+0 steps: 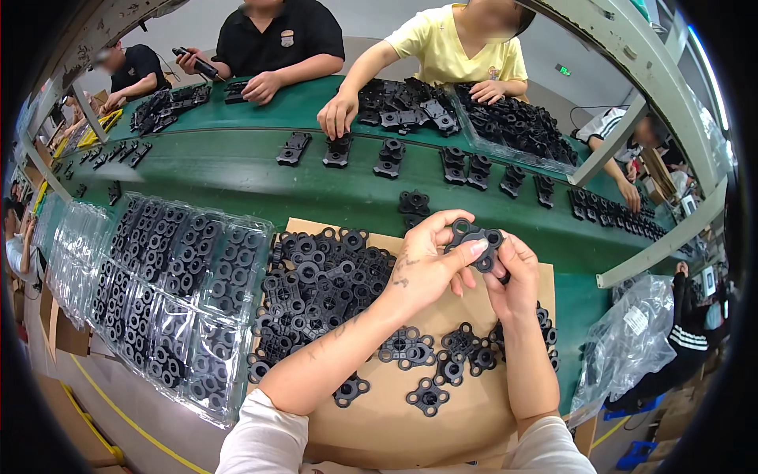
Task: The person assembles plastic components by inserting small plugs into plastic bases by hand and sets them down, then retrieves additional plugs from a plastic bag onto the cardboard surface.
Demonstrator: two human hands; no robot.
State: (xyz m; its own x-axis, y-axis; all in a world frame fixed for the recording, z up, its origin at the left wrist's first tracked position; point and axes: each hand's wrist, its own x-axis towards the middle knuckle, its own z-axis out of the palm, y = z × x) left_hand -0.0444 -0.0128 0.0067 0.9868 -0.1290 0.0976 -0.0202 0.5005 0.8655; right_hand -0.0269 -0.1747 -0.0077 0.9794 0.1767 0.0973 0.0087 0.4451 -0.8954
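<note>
The left hand [426, 265] pinches a matte black, ring-lobed part [487, 257], thumb across its face; the right hand [518, 276] curls around its other side, exact finger contact hard to make out. It is raised over smooth brown cardboard [355, 438] bearing heaped pieces [316, 288].

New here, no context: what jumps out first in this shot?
Right of centre, the left hand and right hand hold up a lobed black part with ring-like holes. Below and to the left, a heap of similar black pieces lies on brown cardboard, beside a clear tray of black rings at far left. Across the top, a curved green belt carries spaced black assemblies.
</note>
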